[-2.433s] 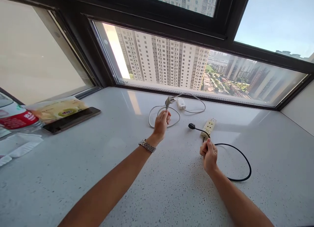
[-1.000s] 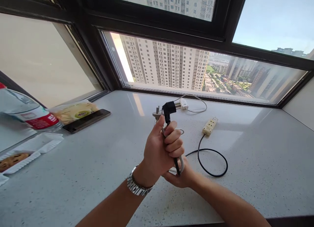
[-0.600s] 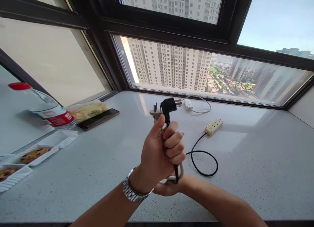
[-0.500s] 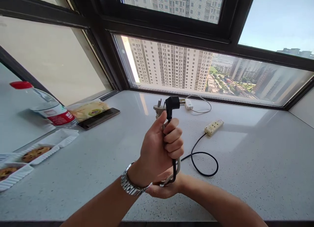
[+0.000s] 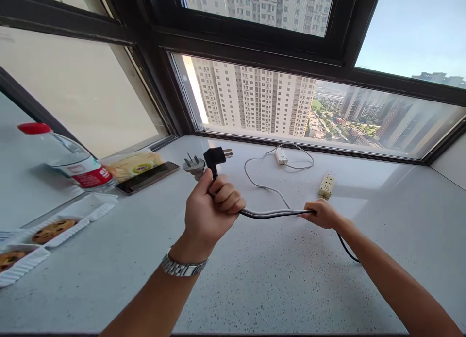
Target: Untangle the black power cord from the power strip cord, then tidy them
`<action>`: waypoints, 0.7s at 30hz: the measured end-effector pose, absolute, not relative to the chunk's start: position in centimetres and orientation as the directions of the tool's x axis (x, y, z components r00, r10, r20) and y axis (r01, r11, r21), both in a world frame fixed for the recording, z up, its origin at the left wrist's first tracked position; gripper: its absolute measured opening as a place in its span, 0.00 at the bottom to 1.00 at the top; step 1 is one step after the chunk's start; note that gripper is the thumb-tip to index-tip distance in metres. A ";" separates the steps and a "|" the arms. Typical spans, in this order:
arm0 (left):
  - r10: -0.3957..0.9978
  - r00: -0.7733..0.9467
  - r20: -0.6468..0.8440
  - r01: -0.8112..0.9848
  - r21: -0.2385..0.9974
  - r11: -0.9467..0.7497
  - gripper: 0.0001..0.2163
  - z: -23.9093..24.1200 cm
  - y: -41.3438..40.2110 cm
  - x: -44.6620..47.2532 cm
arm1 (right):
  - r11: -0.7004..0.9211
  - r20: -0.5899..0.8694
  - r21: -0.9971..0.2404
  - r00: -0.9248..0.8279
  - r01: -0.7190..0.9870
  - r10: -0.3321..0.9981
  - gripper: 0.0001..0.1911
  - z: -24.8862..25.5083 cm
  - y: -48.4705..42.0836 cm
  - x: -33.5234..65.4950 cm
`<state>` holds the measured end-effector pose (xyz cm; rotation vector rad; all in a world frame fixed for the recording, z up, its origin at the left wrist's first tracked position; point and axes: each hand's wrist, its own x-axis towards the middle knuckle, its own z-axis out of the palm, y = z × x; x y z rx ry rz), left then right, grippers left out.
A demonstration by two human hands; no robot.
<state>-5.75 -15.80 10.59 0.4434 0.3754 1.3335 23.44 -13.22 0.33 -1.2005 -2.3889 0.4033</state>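
My left hand (image 5: 213, 206), a metal watch on its wrist, is closed around two cables just below their plugs. Out of its top stick a black angled plug (image 5: 215, 155) and a pale grey plug (image 5: 194, 165), prongs showing on both. From this fist the black and white cables (image 5: 271, 213) run side by side to the right. There my right hand (image 5: 320, 213) pinches them together, above the counter. Just beyond its fingers lies a cream socket block (image 5: 326, 184). A white socket block (image 5: 281, 156) with a thin white cord rests near the window.
On the left of the speckled white counter (image 5: 233, 288) are a red-capped bottle (image 5: 82, 162), a yellow packet (image 5: 133, 162), a dark phone (image 5: 148, 177) and cookies (image 5: 54, 230) in white trays. Dark window frames border the back.
My right hand has moved from beneath the left hand out to the right, drawing the cables into a nearly level line. My left hand has shifted left with the plugs.
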 end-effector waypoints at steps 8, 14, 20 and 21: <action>0.961 0.265 -0.085 -0.854 0.441 0.274 0.22 7.6 -14.2 -1.0 | 0.299 -0.149 -0.044 -0.302 0.953 0.942 0.19 2.6 -16.6 34.9; 0.961 0.277 0.012 -0.848 0.473 0.238 0.23 9.4 -14.9 -0.9 | 0.212 -0.079 0.144 -0.202 0.967 0.976 0.19 5.5 -18.2 41.3; 0.982 0.155 0.110 -0.856 0.511 0.077 0.23 10.7 -16.1 -3.8 | 0.081 0.198 0.231 -0.129 0.970 0.972 0.27 5.4 -18.9 45.5; 0.987 0.106 0.119 -0.859 0.512 0.031 0.23 10.7 -16.1 -4.9 | 0.046 0.215 0.223 -0.095 0.974 0.972 0.30 4.8 -19.3 46.0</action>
